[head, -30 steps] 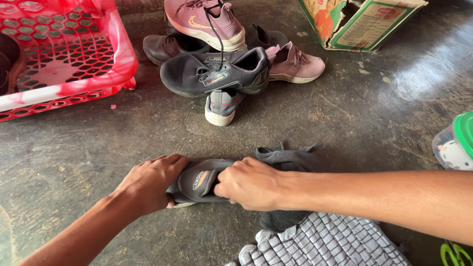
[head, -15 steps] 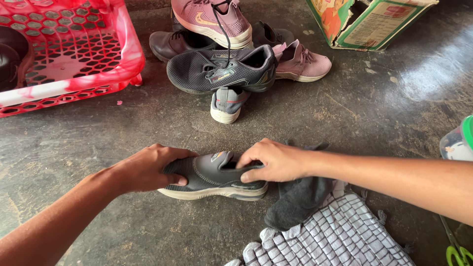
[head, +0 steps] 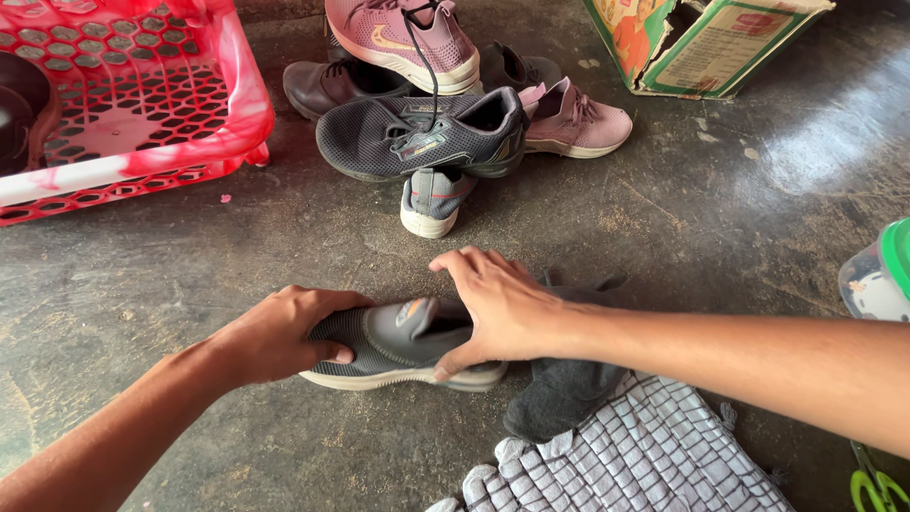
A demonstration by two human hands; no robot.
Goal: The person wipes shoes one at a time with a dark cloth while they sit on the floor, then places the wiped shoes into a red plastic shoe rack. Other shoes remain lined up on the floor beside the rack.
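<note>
A grey slip-on shoe (head: 393, 346) with a pale sole stands upright on the concrete floor in front of me. My left hand (head: 284, 332) grips its toe end from the left. My right hand (head: 498, 303) rests over the heel end with fingers spread, thumb down against the sole. Under and behind my right wrist lies a dark grey cloth (head: 559, 393).
A pile of shoes sits further back: a dark grey sneaker (head: 417, 137), pink sneakers (head: 398, 38), a brown shoe (head: 327, 85). A red plastic basket (head: 171, 142) is at far left, a cardboard box (head: 701, 43) at far right, a green-lidded jar (head: 877, 275) at right, a grey textured mat (head: 626, 455) near me.
The shoe went from tipped with its insole showing to upright on its sole. My right hand has loosened from a closed grip at the heel to spread fingers.
</note>
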